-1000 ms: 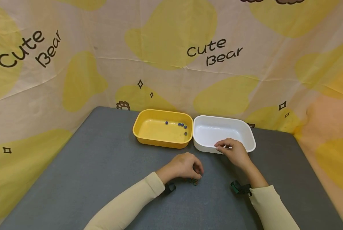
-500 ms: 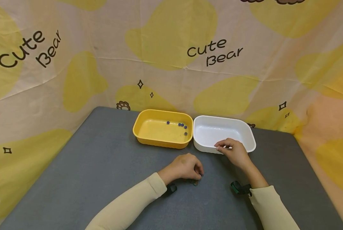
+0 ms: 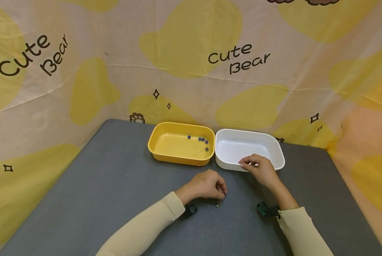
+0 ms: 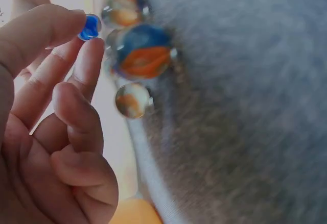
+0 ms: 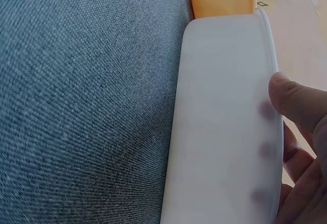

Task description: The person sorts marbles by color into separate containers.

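Observation:
A small blue marble point(image 4: 91, 27) is pinched between thumb and fingertips of my left hand point(image 3: 207, 185), low over the table. Right by that hand lie several clear marbles with coloured swirls, among them a large blue-and-orange marble point(image 4: 145, 53) and a smaller orange-and-white marble point(image 4: 133, 100). In the head view the hand hides part of this cluster. My right hand point(image 3: 259, 169) holds the near rim of a white tray point(image 3: 223, 156), thumb at the rim and fingers inside. In the right wrist view its fingers point(image 5: 299, 160) show as dark spots through the wall.
Left of the white tray, close against it, stands a yellow tray point(image 3: 165, 156) with several small blue marbles point(image 3: 203, 139). Both stand at the back of the grey table point(image 3: 120, 192), before a patterned cloth wall point(image 3: 191, 42).
One blue marble in the yellow tray has rolled slightly to the right. The left hand has shifted only slightly and still pinches its marble; the right hand stays at the white tray's rim.

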Tool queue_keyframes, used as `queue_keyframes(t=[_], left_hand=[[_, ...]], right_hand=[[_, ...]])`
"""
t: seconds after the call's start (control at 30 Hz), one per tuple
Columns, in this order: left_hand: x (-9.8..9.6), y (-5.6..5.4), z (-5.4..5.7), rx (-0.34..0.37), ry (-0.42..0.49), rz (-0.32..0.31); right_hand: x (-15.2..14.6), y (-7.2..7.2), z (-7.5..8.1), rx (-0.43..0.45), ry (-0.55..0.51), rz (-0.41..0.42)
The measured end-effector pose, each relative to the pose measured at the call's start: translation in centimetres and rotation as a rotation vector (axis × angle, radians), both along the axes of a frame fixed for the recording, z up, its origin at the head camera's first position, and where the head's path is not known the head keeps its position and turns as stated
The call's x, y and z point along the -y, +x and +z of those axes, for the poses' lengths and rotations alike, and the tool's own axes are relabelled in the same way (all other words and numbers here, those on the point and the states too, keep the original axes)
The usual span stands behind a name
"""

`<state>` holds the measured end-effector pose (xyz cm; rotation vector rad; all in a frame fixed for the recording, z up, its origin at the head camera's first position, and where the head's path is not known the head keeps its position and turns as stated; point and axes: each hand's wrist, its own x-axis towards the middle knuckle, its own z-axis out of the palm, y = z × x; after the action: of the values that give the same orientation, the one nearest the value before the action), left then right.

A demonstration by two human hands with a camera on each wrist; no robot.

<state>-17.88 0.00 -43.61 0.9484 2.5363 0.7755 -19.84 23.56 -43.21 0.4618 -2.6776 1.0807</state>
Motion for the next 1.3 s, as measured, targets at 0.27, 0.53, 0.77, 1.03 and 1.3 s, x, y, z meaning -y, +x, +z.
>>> queue_keyframes(t=[0.27,0.53,0.77,1.03,1.3], left_hand=[[0.5,-0.5,0.9,-0.013,0.093,-0.008],[1.1,-0.8,1.9,-0.006,0.16,0.006],[1.8,-1.4,2.9,0.0,0.25,0.055],[3.0,-2.5,4.1,-0.035,0.339,0.104],[4.7,-4.0,5.1,-0.065,0.348,0.194]], right_hand=[[-0.1,0.1,0.0,0.0,-0.011,0.006],[0.0,0.0,0.0,-0.003,-0.014,0.006],[-0.1,0.0,0.0,0.006,-0.012,0.008],[-0.2,-0.1,0.0,0.007,-0.006,0.007],[-0.2,-0.1,-0.2,0.002,-0.015,0.019]])
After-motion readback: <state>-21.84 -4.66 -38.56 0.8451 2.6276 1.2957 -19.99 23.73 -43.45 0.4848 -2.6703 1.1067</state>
